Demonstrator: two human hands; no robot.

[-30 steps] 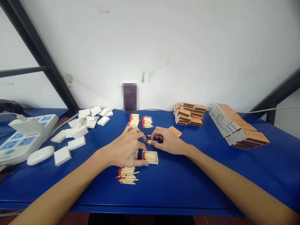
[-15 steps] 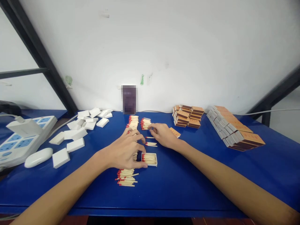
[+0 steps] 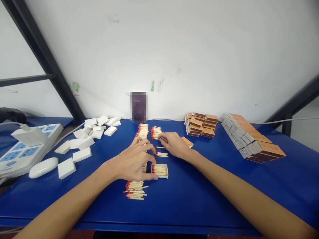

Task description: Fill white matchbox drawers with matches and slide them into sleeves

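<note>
A white matchbox tray [image 3: 167, 171] lies on the blue table, filled with red-tipped matches [image 3: 159, 170]. My left hand [image 3: 134, 157] holds the tray's left end, thumb on the near side and forefinger by the far side. Under and beside this palm runs a row of matches, partly hidden; a loose heap of matches [image 3: 136, 191] spreads below it. My right hand [image 3: 174, 144] is closed, its fingertips pressed together at the right ends of a small match pile [image 3: 156, 132]. Whatever is between those fingertips is hidden. A few loose matches [image 3: 161, 154] lie between that hand and the tray.
White empty-looking trays [image 3: 82, 154] are scattered at left, near a power strip [image 3: 27, 151] and a white oval object [image 3: 43, 167]. Orange matchboxes [image 3: 201, 124] are stacked at the back right, with a larger stack [image 3: 254, 137] farther right. A blurred dark panel [image 3: 139, 107] leans on the wall.
The whole view has shifted slightly. Both hands keep nearly the same pose, the left at the tray and the right at the small match pile.
</note>
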